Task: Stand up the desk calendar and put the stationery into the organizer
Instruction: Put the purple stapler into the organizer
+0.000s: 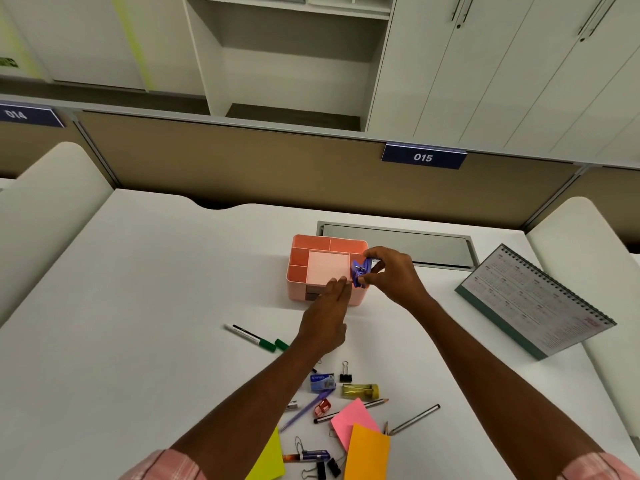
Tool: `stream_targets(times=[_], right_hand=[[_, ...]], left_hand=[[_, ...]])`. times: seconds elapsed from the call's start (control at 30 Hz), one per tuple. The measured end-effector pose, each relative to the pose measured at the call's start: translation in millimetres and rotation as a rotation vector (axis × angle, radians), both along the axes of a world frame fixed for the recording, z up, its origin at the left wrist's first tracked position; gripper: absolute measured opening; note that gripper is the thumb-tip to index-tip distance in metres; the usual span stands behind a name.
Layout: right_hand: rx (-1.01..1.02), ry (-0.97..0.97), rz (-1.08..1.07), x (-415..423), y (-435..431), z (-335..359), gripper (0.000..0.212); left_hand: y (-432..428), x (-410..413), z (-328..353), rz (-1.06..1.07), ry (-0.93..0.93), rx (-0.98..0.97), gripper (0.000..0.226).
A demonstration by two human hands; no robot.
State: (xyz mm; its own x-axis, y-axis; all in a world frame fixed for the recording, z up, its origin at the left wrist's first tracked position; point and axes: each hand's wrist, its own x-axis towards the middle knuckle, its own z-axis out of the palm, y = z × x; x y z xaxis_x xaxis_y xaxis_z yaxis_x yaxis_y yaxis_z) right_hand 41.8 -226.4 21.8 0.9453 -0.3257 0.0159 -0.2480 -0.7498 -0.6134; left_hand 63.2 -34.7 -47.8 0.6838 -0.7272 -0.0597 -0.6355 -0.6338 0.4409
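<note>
A pink organizer (304, 258) with several compartments stands mid-table. My right hand (391, 271) pinches a small blue-purple staple remover (360, 271) over the organizer's right edge. My left hand (325, 320) rests flat against the organizer's front, fingers together and holding nothing. The desk calendar (533, 299) stands tilted at the right. Near the front edge lie loose stationery: a green marker (249, 337), a blue staple box (322, 382), a yellow sharpener (360, 390), binder clips (345, 372), pencils (414, 419), a purple pen (304, 412), and pink (349, 422), orange (367, 455) and yellow (268, 462) sticky notes.
A grey cable hatch (398, 242) is set into the table behind the organizer. A tan partition (242, 168) with a "015" sign (423, 156) runs along the back. White side panels (45, 209) flank the desk.
</note>
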Motion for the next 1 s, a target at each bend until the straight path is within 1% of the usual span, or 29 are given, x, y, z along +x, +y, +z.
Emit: stream_targets(times=[0.1, 0.2, 0.37, 0.47, 0.67, 0.9, 1.0], right_hand=[[-0.104, 0.099, 0.09, 4, -5, -10, 0.054], [-0.198, 0.164, 0.129, 6, -7, -11, 0.053], [-0.481, 0.234, 0.249, 11, -3, -5, 0.048], [-0.576, 0.276, 0.302, 17, -1, -3, 0.046], [-0.643, 0.343, 0.34, 20, 1, -1, 0.042], [-0.623, 0.389, 0.32, 12, 7, -4, 0.059], [-0.613, 0.384, 0.317, 5, 12, -4, 0.067]], left_hand=[[-2, -1, 0, 0.008, 0.014, -0.026, 0.091], [-4, -2, -1, 0.018, 0.018, -0.034, 0.089], [-5, 0, -3, 0.008, 0.025, -0.029, 0.09], [-5, 2, -3, 0.005, 0.022, -0.018, 0.09], [-5, 3, -2, -0.011, 0.063, -0.01, 0.09], [-6, 4, -4, -0.022, 0.085, 0.034, 0.096], [-4, 2, -5, -0.024, 0.056, 0.076, 0.098]])
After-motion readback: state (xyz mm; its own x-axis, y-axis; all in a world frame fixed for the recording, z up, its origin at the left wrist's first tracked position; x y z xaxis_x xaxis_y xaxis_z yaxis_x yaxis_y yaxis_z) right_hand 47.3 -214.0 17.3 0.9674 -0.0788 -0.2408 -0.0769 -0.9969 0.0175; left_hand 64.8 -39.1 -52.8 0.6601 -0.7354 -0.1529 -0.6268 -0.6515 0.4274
